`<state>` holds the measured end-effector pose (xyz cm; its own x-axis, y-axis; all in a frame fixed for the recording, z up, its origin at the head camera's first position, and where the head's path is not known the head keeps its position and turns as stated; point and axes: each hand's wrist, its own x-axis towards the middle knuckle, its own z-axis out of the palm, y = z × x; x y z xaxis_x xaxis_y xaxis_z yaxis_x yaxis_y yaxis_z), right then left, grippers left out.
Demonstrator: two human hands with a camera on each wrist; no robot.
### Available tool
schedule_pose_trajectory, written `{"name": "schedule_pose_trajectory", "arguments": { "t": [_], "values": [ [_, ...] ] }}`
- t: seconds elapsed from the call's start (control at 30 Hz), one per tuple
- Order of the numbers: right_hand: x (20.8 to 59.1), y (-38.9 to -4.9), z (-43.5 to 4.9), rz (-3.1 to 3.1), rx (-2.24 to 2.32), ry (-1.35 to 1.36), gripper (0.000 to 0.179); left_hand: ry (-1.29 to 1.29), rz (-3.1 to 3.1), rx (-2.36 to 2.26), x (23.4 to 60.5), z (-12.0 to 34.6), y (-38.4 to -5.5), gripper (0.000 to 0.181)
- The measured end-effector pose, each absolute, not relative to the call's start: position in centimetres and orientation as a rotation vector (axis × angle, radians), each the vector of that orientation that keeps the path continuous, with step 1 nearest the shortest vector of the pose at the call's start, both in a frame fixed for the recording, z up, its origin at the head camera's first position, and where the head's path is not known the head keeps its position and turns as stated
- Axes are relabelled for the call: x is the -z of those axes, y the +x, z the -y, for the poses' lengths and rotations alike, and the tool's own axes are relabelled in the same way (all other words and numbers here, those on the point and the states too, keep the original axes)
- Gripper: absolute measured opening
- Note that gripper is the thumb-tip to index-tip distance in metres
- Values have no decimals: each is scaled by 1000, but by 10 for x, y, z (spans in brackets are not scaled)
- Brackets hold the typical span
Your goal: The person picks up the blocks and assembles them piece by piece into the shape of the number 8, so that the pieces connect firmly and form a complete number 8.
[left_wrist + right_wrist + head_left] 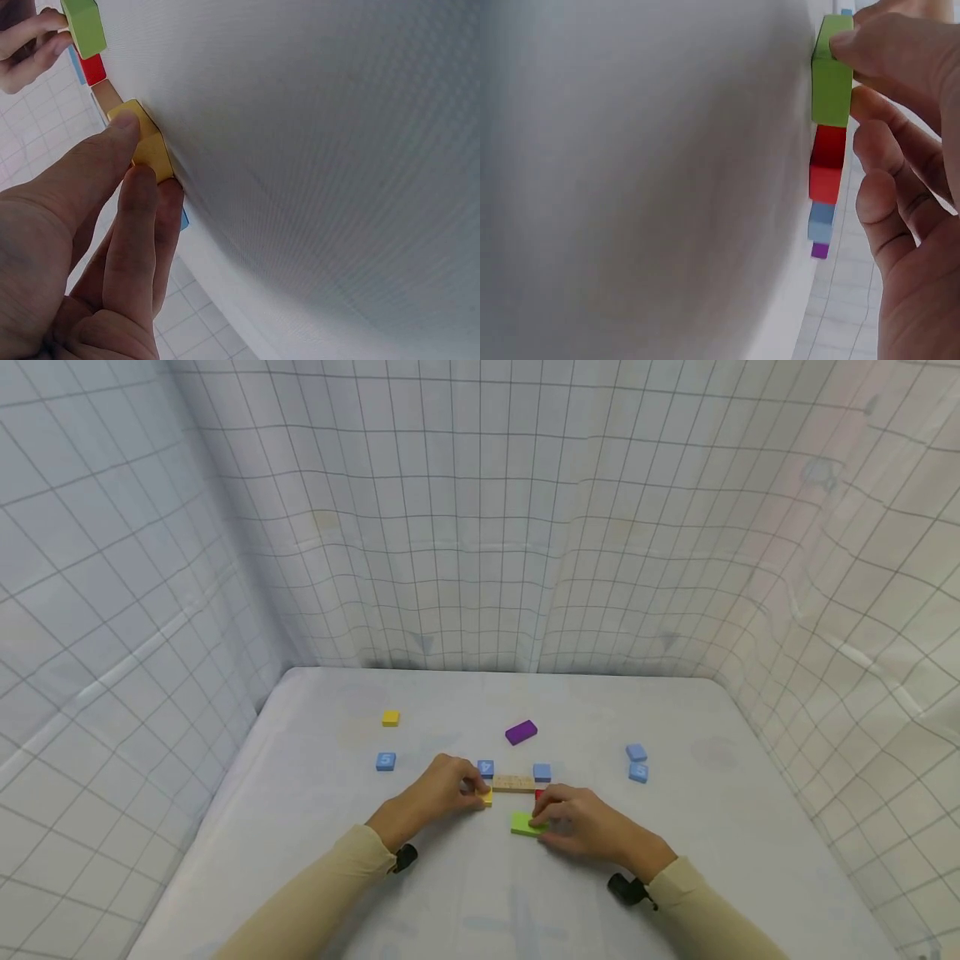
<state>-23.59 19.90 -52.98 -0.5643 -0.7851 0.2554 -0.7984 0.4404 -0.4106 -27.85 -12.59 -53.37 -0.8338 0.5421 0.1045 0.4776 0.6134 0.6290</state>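
My left hand (450, 783) pinches a yellow block (155, 159) between thumb and fingers, at the left end of a plain wooden block (513, 784). In my right hand (583, 823) is a light green block (831, 91), held with the thumb on its near face. This green block lies nearer to me than the wooden one. Just beyond it a red block (826, 184) sits at the wooden block's right end, mostly hidden by the right hand in the head view. Two blue tiles, one numbered (485, 768) and one plain (542, 772), lie behind the wooden block.
A purple block (521, 732) lies farther back, tilted. Toward the left are another yellow block (391, 718) and a blue tile marked 5 (386, 762). Two blue tiles (638, 772) lie close together at the right. Gridded white curtains (495, 527) surround the white table (315, 727).
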Motion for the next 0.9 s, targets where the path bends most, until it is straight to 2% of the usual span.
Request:
{"name": "schedule_pose_trajectory", "arguments": {
  "t": [0.23,0.37,0.53,0.73,0.9],
  "values": [
    [533,-241,-222,2633,-885,1446,14,885,-2750,-1030,557,129,-292,16],
    [532,-246,-237,2647,-908,1418,14,894,-2754,-1016,556,129,-292,16],
    [529,-252,-256,2706,-860,1326,18,919,-2762,-979,558,129,-294,15],
    [525,-257,-274,2700,-799,1220,23,841,-2726,-1007,577,133,-307,17],
    [527,-263,-281,2643,-801,1209,25,838,-2732,-1010,573,131,-303,16]
  ]
}}
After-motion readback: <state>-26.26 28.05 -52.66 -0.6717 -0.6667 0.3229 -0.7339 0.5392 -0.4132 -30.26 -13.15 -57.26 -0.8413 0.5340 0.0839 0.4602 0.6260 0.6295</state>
